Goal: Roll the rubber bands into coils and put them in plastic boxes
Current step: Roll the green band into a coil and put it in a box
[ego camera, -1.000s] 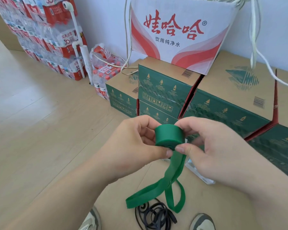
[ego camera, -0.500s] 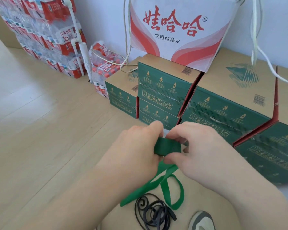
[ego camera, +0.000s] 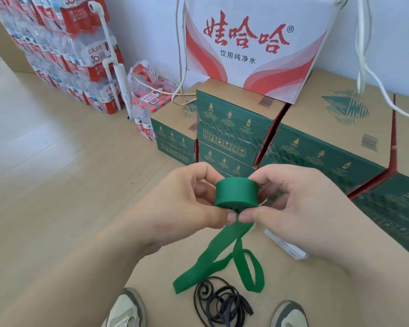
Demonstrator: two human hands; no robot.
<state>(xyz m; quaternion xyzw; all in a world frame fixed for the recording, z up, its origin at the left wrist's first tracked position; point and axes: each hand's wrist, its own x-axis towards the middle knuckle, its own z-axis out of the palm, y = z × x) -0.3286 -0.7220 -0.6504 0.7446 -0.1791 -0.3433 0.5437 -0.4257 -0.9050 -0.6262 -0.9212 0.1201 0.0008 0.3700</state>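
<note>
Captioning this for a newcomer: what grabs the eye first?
The green coil, pinched between the left hand and right hand at centre, its tail trailing down. Behind it, a white box with red characters sits on green cartons; black bands lie by the shoes.

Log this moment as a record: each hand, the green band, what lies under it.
green coil: partly rolled, held up between both hands
left hand: pinches its left side
right hand: pinches its right side
loose tail: hangs down in loops, not yet rolled
black bands: tangled on the cardboard below the tail
</note>
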